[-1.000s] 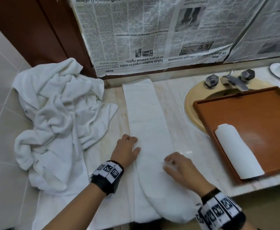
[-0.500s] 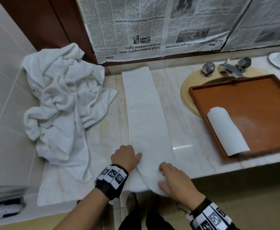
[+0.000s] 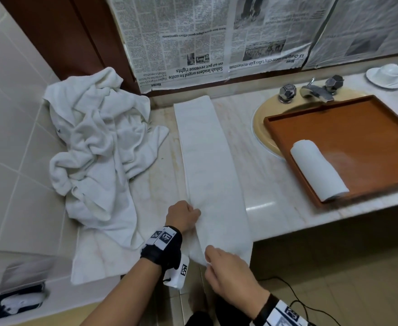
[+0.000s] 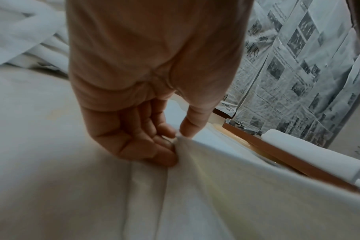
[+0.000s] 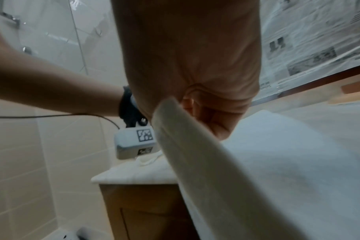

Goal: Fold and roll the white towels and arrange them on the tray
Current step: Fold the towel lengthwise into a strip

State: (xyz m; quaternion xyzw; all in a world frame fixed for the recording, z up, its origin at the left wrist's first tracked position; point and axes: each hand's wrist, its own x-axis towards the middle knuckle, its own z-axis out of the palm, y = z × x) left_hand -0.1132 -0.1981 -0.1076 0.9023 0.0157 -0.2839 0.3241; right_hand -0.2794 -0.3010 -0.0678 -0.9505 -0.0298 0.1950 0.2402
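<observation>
A white towel folded into a long strip (image 3: 207, 165) is laid on the marble bench (image 3: 271, 184), running from the far wall to the near edge, where its near end hangs over. The strip's left edge is pinched near the bench's front by the left hand (image 3: 181, 216); in the left wrist view the cloth is seen caught between the thumb and the curled fingers (image 4: 154, 146), so this grip is clamped on the towel. The near corner of the strip is held by the right hand (image 3: 231, 269), just beyond the bench edge; in the right wrist view the towel's edge is seen passing up into the curled fingers, so this grip too is closed on the cloth.

To the right, a brown tray (image 3: 370, 128) is set over the yellowish sink (image 3: 261, 128), with the faucet (image 3: 315, 91) behind it. One rolled white towel (image 3: 318, 170) lies in the tray's near left part, along its left wall. At the left end of the bench, a crumpled heap of white towels (image 3: 94, 149) is piled against the tiled wall, apart from the strip. Newspaper sheets (image 3: 207, 36) are fixed to the far wall. A white cup on a saucer (image 3: 386, 75) is seen at the far right.
</observation>
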